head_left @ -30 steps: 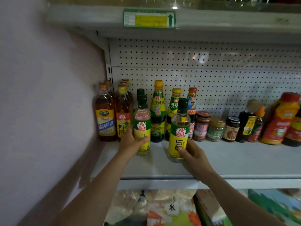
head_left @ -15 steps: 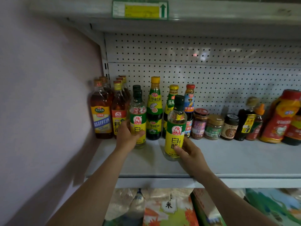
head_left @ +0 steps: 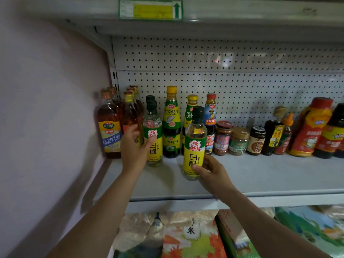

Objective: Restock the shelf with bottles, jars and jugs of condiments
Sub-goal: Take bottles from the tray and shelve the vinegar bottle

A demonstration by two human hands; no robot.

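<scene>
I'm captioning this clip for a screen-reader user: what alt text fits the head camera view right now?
A person's right hand grips a yellow-labelled white vinegar bottle at the front of a grey store shelf, while the left hand holds a matching bottle further back. Behind them stand cooking wine bottles, oyster sauce bottles and small jars along a pegboard back.

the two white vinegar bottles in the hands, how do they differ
The left-hand vinegar bottle stands back in the row, against other bottles; the right-hand vinegar bottle is alone, nearer the shelf's front edge. The left hand wraps the first at mid-label; the right hand grips the second low. Both share yellow-green labels and dark green caps.
</scene>
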